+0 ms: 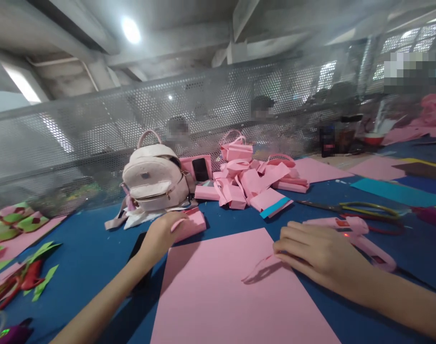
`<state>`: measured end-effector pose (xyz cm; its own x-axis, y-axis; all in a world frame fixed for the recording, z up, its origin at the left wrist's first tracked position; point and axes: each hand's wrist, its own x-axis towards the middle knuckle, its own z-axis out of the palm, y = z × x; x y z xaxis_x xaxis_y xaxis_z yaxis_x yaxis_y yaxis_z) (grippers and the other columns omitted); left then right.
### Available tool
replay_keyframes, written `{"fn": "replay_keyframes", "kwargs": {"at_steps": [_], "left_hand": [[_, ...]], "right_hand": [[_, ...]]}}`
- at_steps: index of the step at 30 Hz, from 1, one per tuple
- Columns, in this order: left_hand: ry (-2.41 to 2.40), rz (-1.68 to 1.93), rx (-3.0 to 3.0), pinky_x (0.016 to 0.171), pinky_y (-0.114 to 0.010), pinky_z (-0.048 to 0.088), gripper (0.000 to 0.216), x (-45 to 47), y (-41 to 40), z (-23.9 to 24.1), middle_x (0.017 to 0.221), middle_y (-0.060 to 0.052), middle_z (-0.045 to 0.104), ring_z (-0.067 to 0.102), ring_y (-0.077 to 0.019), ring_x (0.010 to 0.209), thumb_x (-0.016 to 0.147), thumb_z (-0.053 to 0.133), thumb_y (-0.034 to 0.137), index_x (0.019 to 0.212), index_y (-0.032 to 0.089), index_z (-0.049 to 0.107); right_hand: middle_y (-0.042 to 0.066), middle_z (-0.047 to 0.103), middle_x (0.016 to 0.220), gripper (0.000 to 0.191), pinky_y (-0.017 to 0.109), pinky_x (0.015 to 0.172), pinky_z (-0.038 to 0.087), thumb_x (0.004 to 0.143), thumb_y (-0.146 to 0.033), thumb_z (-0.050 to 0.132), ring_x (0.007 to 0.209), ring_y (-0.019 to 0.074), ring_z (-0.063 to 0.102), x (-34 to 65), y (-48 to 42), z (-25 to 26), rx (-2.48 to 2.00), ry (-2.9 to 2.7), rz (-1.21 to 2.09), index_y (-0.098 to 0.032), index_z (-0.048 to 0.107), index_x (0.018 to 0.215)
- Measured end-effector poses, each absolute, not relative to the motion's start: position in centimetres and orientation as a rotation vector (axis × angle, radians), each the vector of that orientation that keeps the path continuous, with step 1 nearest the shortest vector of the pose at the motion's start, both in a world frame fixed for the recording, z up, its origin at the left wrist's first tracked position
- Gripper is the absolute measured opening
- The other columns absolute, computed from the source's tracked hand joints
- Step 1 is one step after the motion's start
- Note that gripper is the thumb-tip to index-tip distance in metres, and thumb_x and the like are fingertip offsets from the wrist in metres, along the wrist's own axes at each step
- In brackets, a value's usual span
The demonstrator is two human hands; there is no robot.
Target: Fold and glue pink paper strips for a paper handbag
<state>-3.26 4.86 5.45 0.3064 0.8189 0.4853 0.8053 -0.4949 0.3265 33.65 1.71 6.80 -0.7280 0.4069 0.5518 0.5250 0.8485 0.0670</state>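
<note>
A large pink sheet (pixel 225 291) lies flat on the blue table in front of me. Beyond its left corner, my left hand (pixel 162 236) closes on a small folded pink paper piece (pixel 192 223). My right hand (pixel 318 255) is over the sheet's right edge, fingertips pinching a thin curled strip of pink paper (pixel 259 270) that casts a shadow on the sheet. Just beyond that hand lies a pink glue gun (pixel 377 253) with a red light lit, partly hidden by the fingers.
A white backpack (pixel 155 179) stands at the back beside a pile of folded pink paper pieces (pixel 246 177). Scissors (pixel 368 210) lie at right, near a teal sheet (pixel 397 191). Red-handled scissors (pixel 33 274) lie among green scraps at left. A perforated metal panel (pixel 211 105) rises behind.
</note>
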Motion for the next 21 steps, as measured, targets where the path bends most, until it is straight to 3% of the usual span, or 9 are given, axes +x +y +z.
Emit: {"fn": "replay_keyframes", "kwargs": {"at_steps": [3, 8, 12, 17, 21], "left_hand": [[1.649, 0.836, 2.421, 0.087, -0.037, 0.048, 0.021, -4.9, 6.2, 5.2, 0.107, -0.010, 0.075, 0.068, -0.0267, 0.100, 0.094, 0.052, 0.026, 0.101, 0.019, 0.070], [1.637, 0.658, 2.307, 0.082, -0.038, 0.054, 0.021, -5.3, 8.1, 4.7, 0.101, -0.006, 0.071, 0.068, -0.0202, 0.089, 0.091, 0.065, 0.030, 0.106, 0.014, 0.066], [1.549, 0.520, 2.270, 0.068, -0.032, 0.055, 0.024, -5.2, 8.6, 5.7, 0.086, 0.000, 0.066, 0.065, -0.0160, 0.074, 0.092, 0.065, 0.037, 0.091, 0.013, 0.066], [1.365, 0.482, 2.157, 0.051, -0.022, 0.045, 0.026, -3.9, 7.3, 5.7, 0.066, 0.006, 0.055, 0.052, -0.0087, 0.054, 0.092, 0.065, 0.035, 0.078, 0.014, 0.060], [1.258, 0.555, 1.998, 0.044, -0.020, 0.029, 0.026, -2.5, 5.9, 5.3, 0.057, 0.009, 0.043, 0.035, -0.0059, 0.045, 0.090, 0.063, 0.040, 0.086, 0.014, 0.061]], "right_hand": [[0.003, 0.063, 0.075, 0.035, 0.031, 0.061, 0.037, 0.104, -0.025, 0.038, 0.069, 0.0185, 0.058, 33.6, 1.5, 8.0, -0.681, -2.493, -0.293, -0.020, 0.064, 0.081], [0.001, 0.064, 0.078, 0.020, 0.029, 0.063, 0.040, 0.095, -0.021, 0.052, 0.071, 0.0180, 0.061, 32.7, 1.2, 10.1, -0.768, -2.554, -0.160, -0.022, 0.063, 0.079], [0.000, 0.066, 0.083, 0.014, 0.028, 0.068, 0.040, 0.090, -0.015, 0.057, 0.078, 0.0179, 0.063, 31.4, 1.2, 12.0, -0.879, -2.612, 0.047, -0.021, 0.064, 0.079], [0.001, 0.067, 0.087, 0.012, 0.026, 0.067, 0.038, 0.086, -0.013, 0.058, 0.079, 0.0171, 0.061, 28.7, 1.7, 14.3, -0.926, -2.664, 0.265, -0.020, 0.068, 0.083], [-0.001, 0.065, 0.080, 0.009, 0.024, 0.063, 0.034, 0.082, -0.016, 0.062, 0.074, 0.0146, 0.057, 25.7, 3.3, 15.0, -0.876, -2.728, 0.460, -0.019, 0.070, 0.081]]}}
